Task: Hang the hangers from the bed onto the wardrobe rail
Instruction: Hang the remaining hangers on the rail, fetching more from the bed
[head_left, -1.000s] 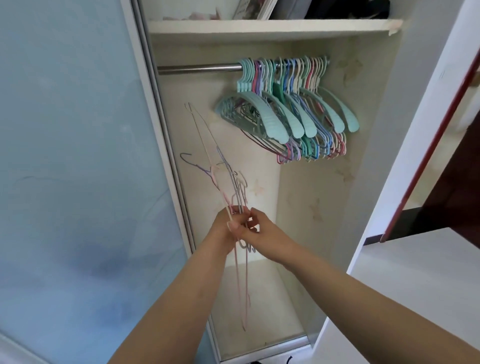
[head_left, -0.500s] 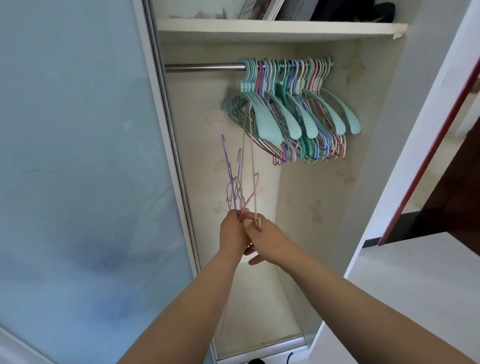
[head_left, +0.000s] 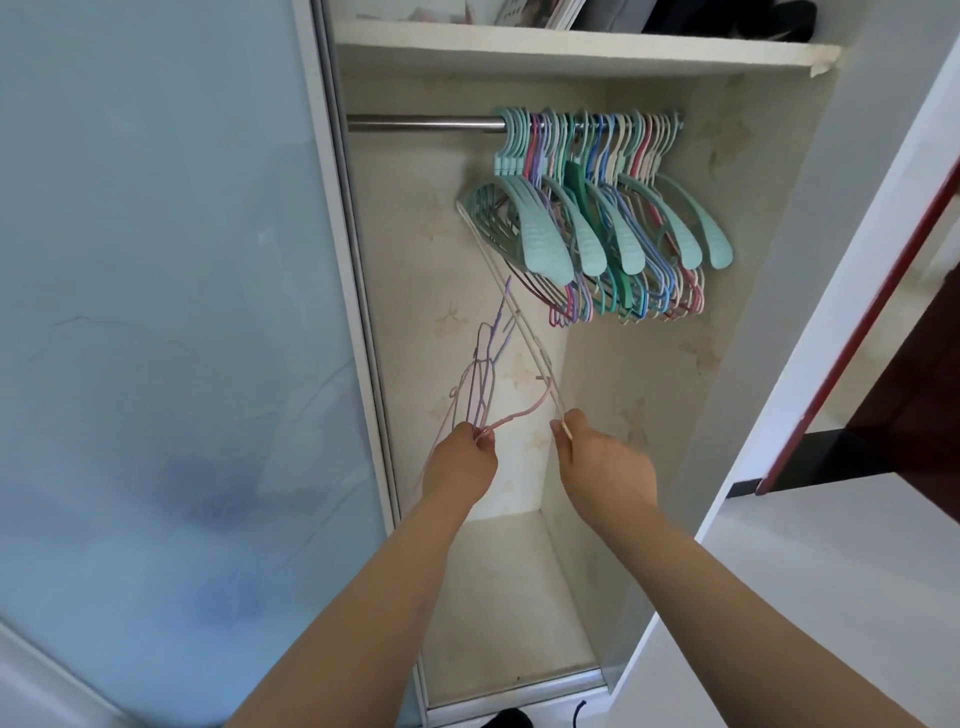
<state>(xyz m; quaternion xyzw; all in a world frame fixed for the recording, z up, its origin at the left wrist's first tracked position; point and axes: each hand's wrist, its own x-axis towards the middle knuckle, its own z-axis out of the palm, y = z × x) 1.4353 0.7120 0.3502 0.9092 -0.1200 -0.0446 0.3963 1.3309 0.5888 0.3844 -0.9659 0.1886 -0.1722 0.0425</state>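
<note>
Right hand (head_left: 605, 462) now pinches one thin white wire hanger (head_left: 524, 332), pulled clear of the pastel wire bunch (head_left: 480, 384) the left hand (head_left: 460, 462) grips. Hands have separated; next stop is probably the bare left stretch of the steel wardrobe rail (head_left: 421, 123).

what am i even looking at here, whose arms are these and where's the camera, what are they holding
The camera sits on a person's head, looking forward and down, so the two bare arms reaching in from the bottom are that person's own. They stand at an open white wardrobe with a shiny metal rail under a white shelf. A packed row of teal, blue, pink and purple plastic hangers already hangs at the rail's right end. The left hand grips a bunch of thin pink and purple wire hangers. The right hand pinches one thin white wire hanger, which slants up towards the hanging row. A frosted blue sliding door fills the left.
</note>
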